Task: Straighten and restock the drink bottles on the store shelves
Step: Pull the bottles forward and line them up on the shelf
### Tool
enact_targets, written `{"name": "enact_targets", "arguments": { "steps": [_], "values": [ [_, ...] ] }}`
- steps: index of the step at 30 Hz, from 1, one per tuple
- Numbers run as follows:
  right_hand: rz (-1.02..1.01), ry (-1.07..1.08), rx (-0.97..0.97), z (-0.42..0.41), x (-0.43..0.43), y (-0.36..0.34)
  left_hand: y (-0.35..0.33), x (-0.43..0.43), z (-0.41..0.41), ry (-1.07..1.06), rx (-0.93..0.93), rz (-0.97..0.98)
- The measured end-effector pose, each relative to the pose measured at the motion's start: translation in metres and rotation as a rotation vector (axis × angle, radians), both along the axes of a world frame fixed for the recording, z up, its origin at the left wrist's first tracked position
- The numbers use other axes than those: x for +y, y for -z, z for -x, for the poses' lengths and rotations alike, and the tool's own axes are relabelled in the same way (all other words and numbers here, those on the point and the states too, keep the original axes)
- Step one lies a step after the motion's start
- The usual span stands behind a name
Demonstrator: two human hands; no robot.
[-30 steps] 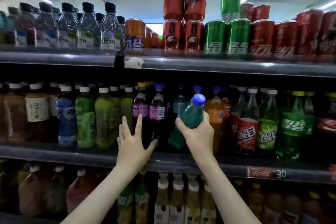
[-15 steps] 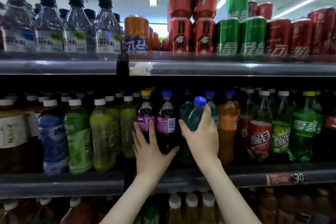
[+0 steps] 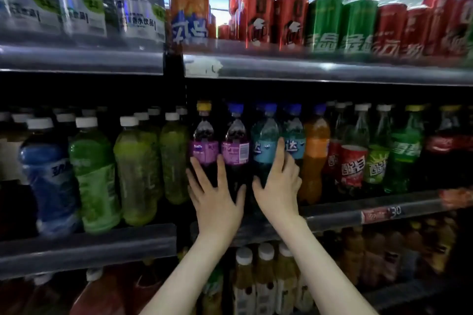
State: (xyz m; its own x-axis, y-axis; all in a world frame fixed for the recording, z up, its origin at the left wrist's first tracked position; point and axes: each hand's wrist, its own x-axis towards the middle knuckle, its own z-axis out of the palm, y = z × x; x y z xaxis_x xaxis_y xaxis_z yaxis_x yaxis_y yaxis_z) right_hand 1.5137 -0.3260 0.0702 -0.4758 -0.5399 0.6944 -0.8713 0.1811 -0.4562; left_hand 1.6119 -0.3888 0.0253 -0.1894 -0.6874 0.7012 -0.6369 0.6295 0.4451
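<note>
A teal soda bottle (image 3: 264,140) with a blue cap stands upright on the middle shelf (image 3: 358,210), in the front row. My right hand (image 3: 277,184) grips its lower body, thumb on the left side and fingers on the right. To its left stand two purple soda bottles (image 3: 234,140). My left hand (image 3: 216,194) lies with straight, spread fingers against the dark lower parts of those purple bottles. A second teal bottle (image 3: 294,133) and an orange soda bottle (image 3: 316,151) stand just right of the held one.
Green tea bottles (image 3: 135,169) and a blue bottle (image 3: 48,179) fill the left of the middle shelf; red, green and cola bottles (image 3: 404,148) fill the right. Cans (image 3: 291,20) and water bottles (image 3: 139,10) crowd the top shelf. Juice bottles (image 3: 266,281) stand below.
The teal bottle went from tilted in my right hand to upright on the shelf in the front row. My right hand slid lower on it. The view moved closer.
</note>
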Motion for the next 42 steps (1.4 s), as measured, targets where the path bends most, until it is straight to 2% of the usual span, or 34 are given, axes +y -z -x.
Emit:
{"name": "enact_targets", "arguments": {
  "steps": [6, 8, 11, 13, 17, 20, 22, 27, 31, 34, 38, 42],
  "values": [
    [-0.052, -0.116, 0.131, -0.014, 0.046, 0.086, 0.065, 0.048, -0.009, 0.064, -0.171, 0.212],
    [-0.130, -0.229, 0.102, -0.023, 0.072, 0.128, 0.102, 0.077, -0.019, 0.173, -0.198, 0.162],
    [-0.267, -0.373, 0.001, -0.031, 0.112, 0.192, 0.166, 0.118, -0.032, 0.353, -0.243, -0.043],
    [-0.390, -0.422, -0.097, -0.031, 0.134, 0.237, 0.216, 0.139, -0.041, 0.390, -0.306, -0.224],
    [-0.660, -0.452, -0.297, -0.024, 0.176, 0.345, 0.321, 0.183, -0.063, 0.291, -0.352, -0.715],
    [-0.918, -0.369, -0.480, -0.011, 0.212, 0.447, 0.399, 0.222, -0.080, 0.184, -0.439, -0.999],
    [-1.077, -0.324, -0.521, -0.003, 0.239, 0.522, 0.458, 0.243, -0.086, 0.134, -0.467, -1.148],
    [-1.161, -0.271, -0.621, -0.019, 0.277, 0.700, 0.629, 0.282, -0.074, -0.023, -0.332, -1.364],
    [-1.086, -0.205, -0.778, -0.019, 0.269, 0.832, 0.769, 0.308, -0.058, 0.052, -0.255, -1.432],
    [-1.084, -0.202, -0.746, -0.005, 0.256, 0.918, 0.841, 0.310, -0.057, 0.074, -0.273, -1.428],
    [-1.083, -0.224, -0.652, 0.004, 0.251, 0.960, 0.875, 0.304, -0.059, 0.110, -0.347, -1.412],
    [-1.042, -0.288, -0.636, 0.007, 0.260, 0.903, 0.835, 0.301, -0.051, 0.189, -0.374, -1.429]
  ]
}}
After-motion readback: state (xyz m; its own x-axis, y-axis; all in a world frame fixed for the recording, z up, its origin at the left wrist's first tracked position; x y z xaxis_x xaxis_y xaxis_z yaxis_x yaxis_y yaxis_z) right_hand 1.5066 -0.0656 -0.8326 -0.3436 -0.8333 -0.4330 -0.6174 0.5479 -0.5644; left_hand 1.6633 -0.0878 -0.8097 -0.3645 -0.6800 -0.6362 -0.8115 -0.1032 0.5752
